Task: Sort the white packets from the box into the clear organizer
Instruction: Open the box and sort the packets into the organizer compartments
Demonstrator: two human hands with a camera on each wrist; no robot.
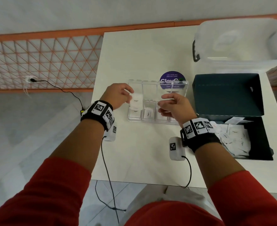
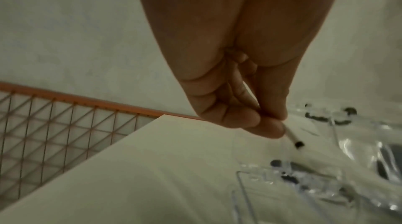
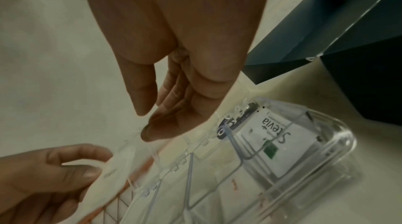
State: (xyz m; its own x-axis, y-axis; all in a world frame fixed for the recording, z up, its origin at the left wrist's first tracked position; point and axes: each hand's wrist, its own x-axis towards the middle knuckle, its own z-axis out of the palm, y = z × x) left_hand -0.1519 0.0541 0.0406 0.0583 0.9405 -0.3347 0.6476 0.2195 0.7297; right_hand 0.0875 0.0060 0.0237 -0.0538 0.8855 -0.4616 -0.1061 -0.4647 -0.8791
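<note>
My left hand [image 1: 129, 97] pinches a white sugar packet [image 1: 136, 101] above the left column of the clear organizer [image 1: 150, 121]. In the left wrist view that hand [image 2: 273, 125] holds the packet [image 2: 291, 137] edge-on over the organizer [image 2: 304, 184]. My right hand [image 1: 163, 102] hovers over the organizer's right half with relaxed fingers, holding nothing. The right wrist view shows it [image 3: 147, 122] empty above the organizer [image 3: 339, 135], where a Stevia packet [image 3: 274, 141] lies in one compartment. Another sugar packet [image 1: 135, 112] and a pepper packet [image 1: 149, 113] sit in front compartments. The dark box [image 1: 258, 144] holds several white packets [image 1: 234, 136].
A clear lidded storage bin [image 1: 239, 39] stands at the back right. A purple round sticker [image 1: 173, 77] lies under the organizer's far edge. The white table [image 1: 142, 54] ends just left of my left hand. An orange mesh panel [image 1: 41, 62] is beyond that edge.
</note>
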